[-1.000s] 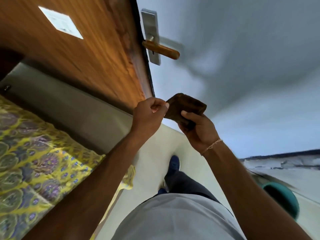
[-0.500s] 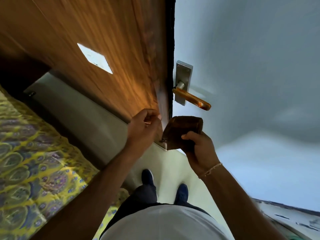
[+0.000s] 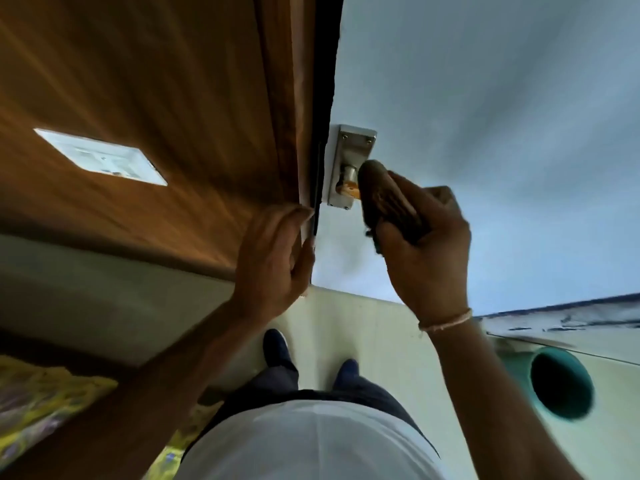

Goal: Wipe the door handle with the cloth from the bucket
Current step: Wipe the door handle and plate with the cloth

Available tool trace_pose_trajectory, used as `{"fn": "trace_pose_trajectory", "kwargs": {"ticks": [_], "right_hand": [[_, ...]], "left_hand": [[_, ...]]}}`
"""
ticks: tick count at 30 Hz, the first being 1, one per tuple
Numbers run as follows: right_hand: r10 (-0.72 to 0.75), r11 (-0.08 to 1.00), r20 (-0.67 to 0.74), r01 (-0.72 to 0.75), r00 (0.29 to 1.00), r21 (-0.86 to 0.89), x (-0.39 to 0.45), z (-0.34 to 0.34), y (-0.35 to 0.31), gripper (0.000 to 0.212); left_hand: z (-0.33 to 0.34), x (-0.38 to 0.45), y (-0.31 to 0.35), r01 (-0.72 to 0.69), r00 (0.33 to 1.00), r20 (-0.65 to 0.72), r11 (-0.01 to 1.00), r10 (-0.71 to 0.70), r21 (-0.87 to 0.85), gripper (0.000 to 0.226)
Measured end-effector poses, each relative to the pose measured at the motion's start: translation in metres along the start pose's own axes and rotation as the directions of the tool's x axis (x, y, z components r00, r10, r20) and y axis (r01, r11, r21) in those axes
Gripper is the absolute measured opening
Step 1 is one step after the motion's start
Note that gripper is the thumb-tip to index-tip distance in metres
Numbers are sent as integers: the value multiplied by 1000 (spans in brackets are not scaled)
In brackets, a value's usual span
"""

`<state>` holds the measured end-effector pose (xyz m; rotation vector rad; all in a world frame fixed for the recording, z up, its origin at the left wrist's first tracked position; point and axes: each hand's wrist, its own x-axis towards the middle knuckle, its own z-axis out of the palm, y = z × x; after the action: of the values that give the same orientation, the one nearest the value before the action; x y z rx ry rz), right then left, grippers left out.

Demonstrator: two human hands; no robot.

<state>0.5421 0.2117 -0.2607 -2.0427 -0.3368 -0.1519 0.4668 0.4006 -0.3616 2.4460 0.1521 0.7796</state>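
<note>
A person stands at an open door, seen from a camera on their head looking down past a white shirt and dark trousers to dark blue shoes on a pale floor.

The right hand (image 3: 424, 252) is closed around a folded brown cloth (image 3: 384, 199) and presses it over the amber-coloured lever door handle (image 3: 351, 191). The cloth covers most of the lever; only a short stub of amber shows where the lever meets its round metal neck. The handle is mounted on an upright brushed-metal backplate (image 3: 353, 147) fixed to the pale blue-grey face of the door (image 3: 485, 98). A thin pale thread bracelet (image 3: 446, 320) circles the right wrist.

The left hand (image 3: 273, 258) curls around the door's narrow edge just below and to the left of the backplate, with the fingers wrapped over the edge and the thumb along it, gripping the door.

To the left stands a brown wood-grain panel (image 3: 156, 81) with a bright square reflection on it. A yellow patterned bedspread (image 3: 41, 407) fills the lower left corner. A round teal bucket (image 3: 561, 382) sits on the floor at the lower right, well apart from both hands; its inside is dark, so its contents cannot be made out.
</note>
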Motion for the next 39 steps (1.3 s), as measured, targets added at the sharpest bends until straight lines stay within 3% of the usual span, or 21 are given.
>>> {"fn": "trace_pose_trajectory", "kwargs": {"ticks": [3, 5, 9, 13, 17, 23, 26, 30, 32, 34, 37, 39], "right_hand": [[-281, 934, -78, 254, 956, -253, 15, 9, -10, 50], [-412, 844, -24, 372, 911, -388, 27, 28, -4, 40], [-429, 656, 201, 457, 881, -601, 24, 63, 23, 42], [-416, 623, 152, 403, 897, -671, 14, 44, 39, 52], [-327, 639, 48, 258, 944, -724, 4, 16, 58, 58], [-408, 566, 114, 348, 906, -747, -4, 64, 29, 57], [-378, 550, 116, 324, 918, -770, -4, 55, 39, 59], [-275, 657, -128, 89, 953, -749, -10, 26, 62, 69], [-266, 669, -184, 44, 946, -742, -13, 34, 57, 67], [-312, 670, -165, 93, 936, -736, -12, 53, 42, 60], [-371, 621, -30, 224, 928, -751, -10, 72, 35, 57], [-367, 657, -51, 220, 929, -721, -5, 64, 45, 56]], "left_hand": [[-6, 3, -1, -139, 989, -44, 989, 141, 59, 51], [-10, 8, 3, -165, 983, -65, 982, 171, 89, 63], [-16, 21, 14, -171, 980, -66, 967, 186, 190, 78], [-18, 30, 17, -169, 980, -55, 948, 191, 271, 83], [-17, 31, 13, -191, 978, -48, 965, 202, 179, 81], [-16, 32, -6, -228, 972, -23, 961, 234, 158, 84], [-15, 31, -10, -248, 968, -2, 952, 252, 178, 86], [-12, 28, -10, -237, 971, 35, 951, 235, 198, 92], [-8, 26, -11, -230, 973, 45, 953, 226, 195, 93], [-6, 26, -13, -238, 971, 47, 953, 234, 189, 93], [-3, 27, -15, -245, 969, 46, 952, 241, 183, 95], [-1, 27, -14, -233, 972, 50, 960, 228, 153, 96]]}}
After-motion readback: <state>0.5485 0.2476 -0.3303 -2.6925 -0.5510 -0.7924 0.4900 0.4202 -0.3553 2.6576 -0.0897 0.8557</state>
